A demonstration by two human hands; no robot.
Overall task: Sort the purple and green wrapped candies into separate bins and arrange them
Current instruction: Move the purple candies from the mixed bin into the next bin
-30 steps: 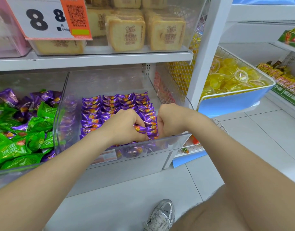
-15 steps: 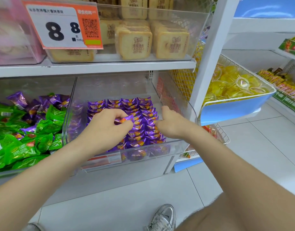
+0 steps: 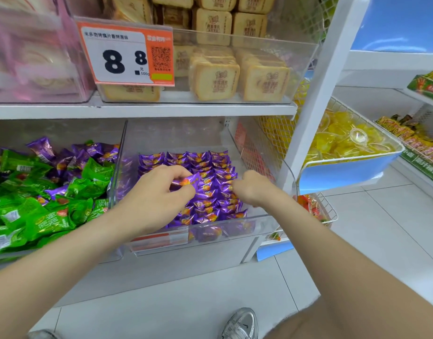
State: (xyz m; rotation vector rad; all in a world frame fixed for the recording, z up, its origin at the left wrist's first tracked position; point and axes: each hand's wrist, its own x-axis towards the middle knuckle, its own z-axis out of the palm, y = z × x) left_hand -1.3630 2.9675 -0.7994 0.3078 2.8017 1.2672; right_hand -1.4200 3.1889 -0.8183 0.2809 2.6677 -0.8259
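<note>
Shop shelving ran across the scene, a white shelf [image 3: 161, 110] at twelve o'clock carrying toast-shaped biscuits [image 3: 214, 79] behind an orange price tag [image 3: 125, 55]. Below it sat the clear bin [image 3: 264, 228] with its neat purple rows [image 3: 210, 165].

And there was the change! A second earlier both fists had been pressed down at the six o'clock end of those rows. Since then the left hand [image 3: 154, 201] had come up, thumb and fingers pinching a single purple candy [image 3: 186, 181] just above the middle of the rows. The right hand [image 3: 254, 189] had slid to the three o'clock edge, fingers curled down against the wrappers. Whether it held one, I could not tell.

That candy looked ready to be slotted into line, so the arranging seemed well along. But at nine o'clock the mixed bin [image 3: 51, 130] was far from sorted, with green candies [image 3: 44, 223] heaped up and stray purple ones [image 3: 88, 150] lying among them. Plenty of sorting left, I judged.
</note>
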